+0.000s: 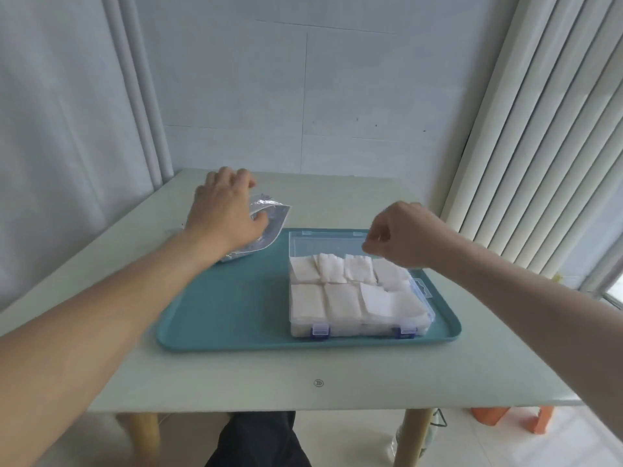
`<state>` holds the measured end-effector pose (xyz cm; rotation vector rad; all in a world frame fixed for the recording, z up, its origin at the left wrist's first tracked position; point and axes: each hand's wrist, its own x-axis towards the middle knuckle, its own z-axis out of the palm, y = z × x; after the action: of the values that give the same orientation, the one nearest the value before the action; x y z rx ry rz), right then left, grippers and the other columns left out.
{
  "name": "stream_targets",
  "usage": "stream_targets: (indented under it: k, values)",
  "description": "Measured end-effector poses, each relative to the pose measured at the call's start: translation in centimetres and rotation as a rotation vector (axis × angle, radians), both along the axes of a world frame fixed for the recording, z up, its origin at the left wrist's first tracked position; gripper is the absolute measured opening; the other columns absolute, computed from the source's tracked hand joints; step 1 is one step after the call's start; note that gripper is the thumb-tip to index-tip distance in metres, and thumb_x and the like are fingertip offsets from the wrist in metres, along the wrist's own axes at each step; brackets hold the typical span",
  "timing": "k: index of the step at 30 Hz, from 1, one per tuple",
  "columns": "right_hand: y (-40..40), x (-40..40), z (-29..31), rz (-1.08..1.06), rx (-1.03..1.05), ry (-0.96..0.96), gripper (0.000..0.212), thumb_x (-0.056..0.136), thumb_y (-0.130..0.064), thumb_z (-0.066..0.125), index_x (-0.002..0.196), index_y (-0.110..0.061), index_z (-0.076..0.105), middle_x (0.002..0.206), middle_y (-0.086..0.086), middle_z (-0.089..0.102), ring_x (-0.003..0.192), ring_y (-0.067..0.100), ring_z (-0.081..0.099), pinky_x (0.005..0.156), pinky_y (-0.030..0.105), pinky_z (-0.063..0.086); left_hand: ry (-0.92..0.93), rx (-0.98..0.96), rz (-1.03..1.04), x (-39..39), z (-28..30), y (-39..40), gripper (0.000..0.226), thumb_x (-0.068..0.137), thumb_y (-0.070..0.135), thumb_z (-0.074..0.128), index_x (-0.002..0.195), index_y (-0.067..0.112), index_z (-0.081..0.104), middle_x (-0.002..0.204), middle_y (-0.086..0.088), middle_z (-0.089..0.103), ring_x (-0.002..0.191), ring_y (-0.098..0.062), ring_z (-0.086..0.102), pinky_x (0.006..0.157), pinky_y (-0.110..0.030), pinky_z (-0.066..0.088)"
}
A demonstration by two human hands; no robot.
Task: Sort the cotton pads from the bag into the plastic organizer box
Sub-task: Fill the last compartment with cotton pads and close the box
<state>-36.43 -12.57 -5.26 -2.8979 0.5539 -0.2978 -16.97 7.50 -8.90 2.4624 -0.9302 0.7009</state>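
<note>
A clear plastic organizer box (358, 329) with blue latches lies on the right half of a teal tray (229, 298). White square cotton pads (337, 299) fill its compartments, some overlapping the dividers. A crinkled clear bag (273, 224) lies at the tray's far left corner. My left hand (224, 210) lies over the bag, the thumb on its surface and the fingers curled down over its far edge. My right hand (401, 237) hovers above the box's far right compartments. Its fingers are curled and the fingertips are pinched together. I see no pad between them.
The tray rests on a pale table (303, 382) set against a wall. Vertical blinds (539, 146) hang at the right. An orange stool (512, 419) stands on the floor beyond the table's right front corner. My dark trouser leg shows under the front edge.
</note>
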Motion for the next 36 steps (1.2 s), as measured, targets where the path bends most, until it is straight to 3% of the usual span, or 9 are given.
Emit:
stream_targets:
  k: [4,11,16,22,25,27,31,33,36]
  values:
    - [2.8,6.4,-0.4,0.159,0.089,-0.23,0.015,0.088,-0.015,0.068,0.101,-0.01,0.072,0.085,-0.004,0.061,0.093,0.021,0.062,0.071,0.019,0.04,0.318,0.296,0.298,4.2,-2.1,4.8,0.052,0.083,0.055,0.061,0.112,0.013,0.053,0.122,-0.017,0.055,0.112,-0.038,0.052,0.09,-0.042,0.047]
    - [5.7,15.3,-3.1,0.27,0.155,0.031,0.08,0.08,-0.024,0.08,0.149,-0.028,0.04,0.14,0.013,0.041,0.118,0.031,0.053,0.098,0.035,0.047,0.407,-0.004,0.197,5.7,-2.2,8.4,0.011,0.09,0.024,0.063,0.088,0.014,0.067,0.093,-0.007,0.069,0.091,-0.03,0.064,0.077,-0.034,0.05]
    - [5.8,16.8,-2.7,0.21,0.438,-0.104,0.02,0.092,0.0,0.057,0.105,-0.012,0.067,0.112,0.01,0.066,0.052,0.017,0.067,0.043,0.018,0.048,0.442,-0.273,0.181,7.4,-1.3,9.7,0.012,0.089,0.01,0.058,0.083,0.019,0.063,0.084,-0.009,0.072,0.067,-0.026,0.071,0.072,-0.038,0.059]
    - [4.0,16.6,-0.5,0.244,0.922,-0.113,0.013,0.096,0.001,0.06,0.107,-0.003,0.064,0.108,0.019,0.069,0.082,0.038,0.074,0.067,0.039,0.064,0.494,-0.386,-0.024,8.4,1.4,9.0,0.009,0.09,0.01,0.066,0.086,0.01,0.074,0.067,-0.007,0.069,0.049,-0.014,0.06,0.057,-0.021,0.047]
    - [2.2,15.9,0.6,0.353,1.03,-0.196,0.032,0.083,-0.006,0.079,0.114,0.001,0.07,0.11,0.018,0.074,0.09,0.025,0.072,0.089,0.031,0.059,0.854,-0.464,-0.358,8.0,3.4,8.7,0.017,0.084,0.019,0.074,0.091,0.003,0.076,0.086,-0.012,0.074,0.07,-0.017,0.063,0.068,-0.025,0.051]
    - [0.9,15.7,1.2,0.344,0.986,-0.237,0.036,0.076,-0.002,0.083,0.11,-0.002,0.074,0.103,0.012,0.076,0.086,0.017,0.072,0.086,0.024,0.056,0.856,-0.457,-0.466,7.8,4.2,8.4,0.01,0.073,0.019,0.077,0.081,0.015,0.08,0.078,-0.001,0.074,0.068,-0.01,0.063,0.065,-0.019,0.05]
    - [-0.7,15.8,2.0,0.235,0.985,-0.286,0.018,0.086,-0.02,0.078,0.093,-0.004,0.075,0.083,0.003,0.069,0.073,0.012,0.059,0.068,0.023,0.053,0.788,-0.695,-0.368,8.8,4.4,6.6,0.031,0.071,0.035,0.077,0.088,0.009,0.076,0.073,0.005,0.073,0.069,-0.011,0.06,0.068,-0.024,0.047]
    - [-1.3,16.2,2.1,0.215,1.019,-0.253,0.029,0.091,-0.025,0.073,0.106,-0.001,0.073,0.091,0.002,0.068,0.082,0.013,0.059,0.075,0.027,0.051,0.746,-0.779,-0.297,9.6,4.0,5.3,0.035,0.083,0.039,0.073,0.093,0.005,0.073,0.087,0.003,0.076,0.087,-0.009,0.067,0.088,-0.029,0.049]
    - [-1.1,16.9,1.8,0.22,1.148,-0.229,0.032,0.096,-0.021,0.067,0.115,0.004,0.066,0.097,0.008,0.067,0.087,0.022,0.065,0.085,0.04,0.057,0.667,-0.809,-0.138,10.6,3.5,2.9,0.035,0.098,0.046,0.054,0.091,0.016,0.07,0.092,0.001,0.07,0.077,-0.006,0.066,0.081,-0.03,0.052]
